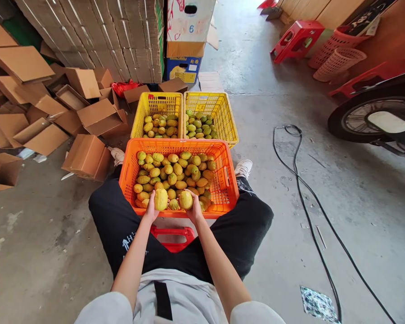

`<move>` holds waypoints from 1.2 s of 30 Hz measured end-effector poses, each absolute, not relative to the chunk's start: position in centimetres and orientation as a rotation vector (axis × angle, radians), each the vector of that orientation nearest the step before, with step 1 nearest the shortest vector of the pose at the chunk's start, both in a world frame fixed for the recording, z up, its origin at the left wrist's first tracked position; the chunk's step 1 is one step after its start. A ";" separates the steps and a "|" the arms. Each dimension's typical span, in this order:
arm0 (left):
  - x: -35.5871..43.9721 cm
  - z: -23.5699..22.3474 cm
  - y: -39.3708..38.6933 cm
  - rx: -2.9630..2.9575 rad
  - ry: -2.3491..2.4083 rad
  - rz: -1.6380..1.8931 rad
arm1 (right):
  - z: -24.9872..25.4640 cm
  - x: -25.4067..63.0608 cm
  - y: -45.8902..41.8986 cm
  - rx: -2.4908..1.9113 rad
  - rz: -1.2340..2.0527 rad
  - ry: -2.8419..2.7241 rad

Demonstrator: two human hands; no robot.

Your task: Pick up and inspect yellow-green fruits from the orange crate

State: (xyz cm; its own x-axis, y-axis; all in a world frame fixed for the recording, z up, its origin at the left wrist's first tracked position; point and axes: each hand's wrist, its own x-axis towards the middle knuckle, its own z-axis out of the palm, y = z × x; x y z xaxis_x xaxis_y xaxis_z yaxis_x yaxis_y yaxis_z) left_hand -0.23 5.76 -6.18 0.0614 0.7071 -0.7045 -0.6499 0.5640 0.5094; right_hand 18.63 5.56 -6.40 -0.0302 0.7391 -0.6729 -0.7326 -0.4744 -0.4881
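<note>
My left hand (151,207) is closed around a large yellow oval fruit (161,200). In my right hand (195,208) is a second yellow fruit (186,200), rounder from this angle and slightly greenish. Both hands are over the near side of an orange plastic crate (230,191), a short gap apart. Many similar fruits (178,169), yellow to green with some orange-brown ones, fill the bottom of that crate. I cannot tell their exact kind. The crate stands between my legs, with part of a red plastic stool (175,245) visible below its near edge.
Behind it are two yellow crates, one with yellowish fruits (160,123) and one with greener fruits (200,125). Cardboard boxes (86,155) lie heaped on the left. A black cable (299,180) crosses the floor at right, near a motorcycle wheel (361,119).
</note>
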 end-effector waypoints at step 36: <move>-0.1 -5.8 5.3 0.171 1.104 1.091 | -7.0 18.4 5.4 -1.138 1.660 -0.029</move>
State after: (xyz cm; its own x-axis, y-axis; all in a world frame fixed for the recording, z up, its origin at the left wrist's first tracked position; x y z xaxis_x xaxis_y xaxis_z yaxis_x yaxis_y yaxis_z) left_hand -0.12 5.33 -5.82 0.0212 0.7753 -0.6312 -0.6222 0.5044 0.5987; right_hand 18.44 5.38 -6.98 0.0287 0.7572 -0.6526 -0.7338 -0.4274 -0.5281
